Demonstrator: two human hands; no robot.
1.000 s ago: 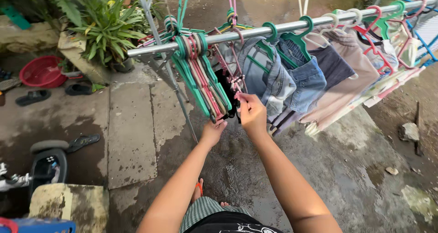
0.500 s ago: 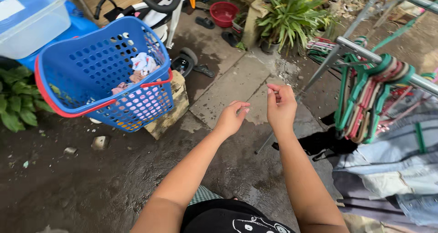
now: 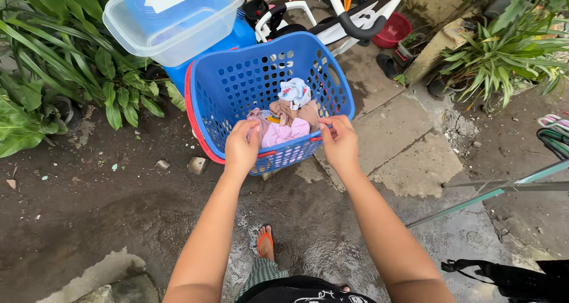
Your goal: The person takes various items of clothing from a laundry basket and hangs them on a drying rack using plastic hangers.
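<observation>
Laundry basket [image 3: 261, 83], blue with a red rim and red handle, sits tipped toward me on a stone block at the edge of the concrete slabs, and both of my hands are at its near rim. My left hand [image 3: 241, 147] is curled over the near edge, its fingers folded down into the basket against a pink garment [image 3: 278, 132]; whether they have pinched the cloth or only rest on it I cannot tell. My right hand [image 3: 339, 142] is at the rim's right side, thumb and fingers drawn together on the red handle or the rim just there.

To do this well, I judge I should lift one piece at a time from the top of the heap, get a full pinch of cloth and not a loose fold, and keep the other hand steadying the rim, since the basket leans and could slide off its block.

Inside the basket lies a small heap: the pink garment nearest me, a tan piece [image 3: 296, 111] behind it, and a white patterned one [image 3: 294, 91] on top toward the far wall. The rest of the basket shows bare mesh. Behind it, a clear plastic tub [image 3: 172, 18] rests on a blue container [image 3: 237, 39]; I can see nothing in the tub.
</observation>
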